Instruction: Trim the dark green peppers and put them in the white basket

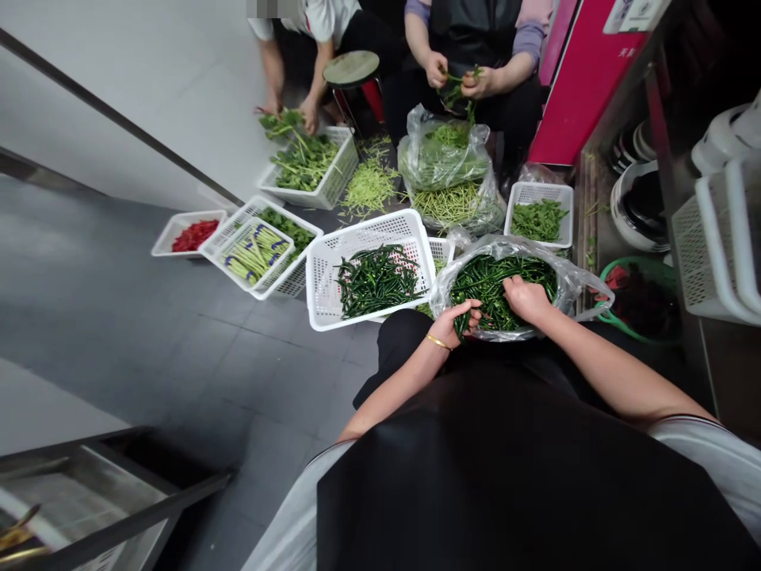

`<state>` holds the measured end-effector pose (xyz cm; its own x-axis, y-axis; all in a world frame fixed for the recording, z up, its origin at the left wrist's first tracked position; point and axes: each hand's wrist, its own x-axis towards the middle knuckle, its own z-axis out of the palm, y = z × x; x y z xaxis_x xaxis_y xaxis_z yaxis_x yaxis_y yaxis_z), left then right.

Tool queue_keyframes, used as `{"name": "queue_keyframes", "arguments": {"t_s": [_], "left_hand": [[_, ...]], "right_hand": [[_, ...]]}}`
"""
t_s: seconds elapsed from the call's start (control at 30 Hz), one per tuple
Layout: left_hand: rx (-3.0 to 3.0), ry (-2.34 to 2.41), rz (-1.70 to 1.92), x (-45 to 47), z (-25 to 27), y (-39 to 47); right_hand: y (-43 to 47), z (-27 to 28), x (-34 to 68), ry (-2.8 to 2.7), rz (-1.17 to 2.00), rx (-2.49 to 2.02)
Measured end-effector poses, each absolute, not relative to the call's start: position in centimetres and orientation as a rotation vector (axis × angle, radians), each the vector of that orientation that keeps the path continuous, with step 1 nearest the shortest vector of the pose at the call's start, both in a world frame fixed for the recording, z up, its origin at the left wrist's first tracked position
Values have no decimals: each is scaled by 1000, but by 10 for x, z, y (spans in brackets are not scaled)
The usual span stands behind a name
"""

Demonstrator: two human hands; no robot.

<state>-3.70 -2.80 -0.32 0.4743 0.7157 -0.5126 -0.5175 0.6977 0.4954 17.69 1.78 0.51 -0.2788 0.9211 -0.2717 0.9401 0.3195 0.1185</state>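
A clear plastic bag [579, 289] full of thin dark green chili peppers [491, 277] rests open against my lap. At its near left edge, my left hand [455, 323] is closed round a small bunch of these peppers, its thumb along the top. My right hand [526, 300] is over the pile inside the bag, fingers curled down and closed among the peppers; its fingertips are partly hidden. Left of the bag stands a white perforated basket [321, 295] with more of the green peppers [377, 281] heaped in it.
Further left are a small basket [239, 279] of tied green stalks and a container [158, 247] of red peppers. Across from me, two people handle leafy greens beside a white crate [330, 190] and a stool [352, 69]. A green basin [612, 313] and stacked dishes are at right.
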Motion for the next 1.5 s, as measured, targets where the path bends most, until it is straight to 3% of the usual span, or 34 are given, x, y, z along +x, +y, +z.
{"name": "queue_keyframes", "arguments": {"t_s": [0.27,0.43,0.63,0.83,1.2,1.37,1.5], "left_hand": [[391,917,797,-31,-3,-27],[388,961,787,-37,-3,-22],[426,938,771,-33,0,-23],[411,984,850,-37,4,-22],[280,980,922,6,-8,-7],[439,920,804,-4,-12,-9],[547,855,845,-18,-1,-1]], "right_hand": [[22,5,199,2323,-125,1702],[16,19,214,2388,-64,1951],[20,10,188,2385,-133,1621],[31,23,195,2436,-116,1649],[-23,-3,175,2895,-642,1862],[-34,1,177,2957,-814,1390],[-4,20,183,2697,-538,1291]]}}
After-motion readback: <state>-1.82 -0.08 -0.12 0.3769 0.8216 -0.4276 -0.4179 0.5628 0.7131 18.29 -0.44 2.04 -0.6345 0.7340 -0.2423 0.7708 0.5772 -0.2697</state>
